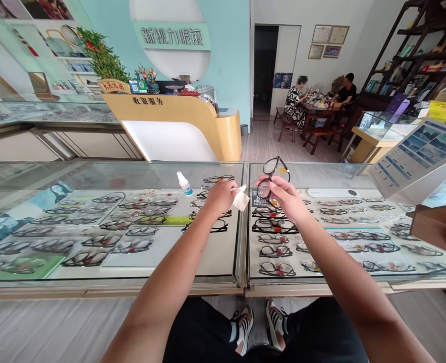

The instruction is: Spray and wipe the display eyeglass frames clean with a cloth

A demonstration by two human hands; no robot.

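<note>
My left hand (pixel 221 195) is closed on a small pale cloth (pixel 241 198), which hangs from its fingertips above the glass counter (pixel 223 176). In my right hand (pixel 283 195) is a pair of black-framed glasses (pixel 277 164), tilted upright, with fingers and thumb round the lower lens. Cloth and glasses are apart. A small white spray bottle (pixel 184 183) with blue liquid stands on the counter, left of my left hand.
Rows of glasses (pixel 277 269) lie under the counter glass. A sign board (pixel 420 156) and a brown box (pixel 438 227) stand at the right. Beyond are a wooden reception desk (pixel 228 133) and two people at a table (pixel 321 108).
</note>
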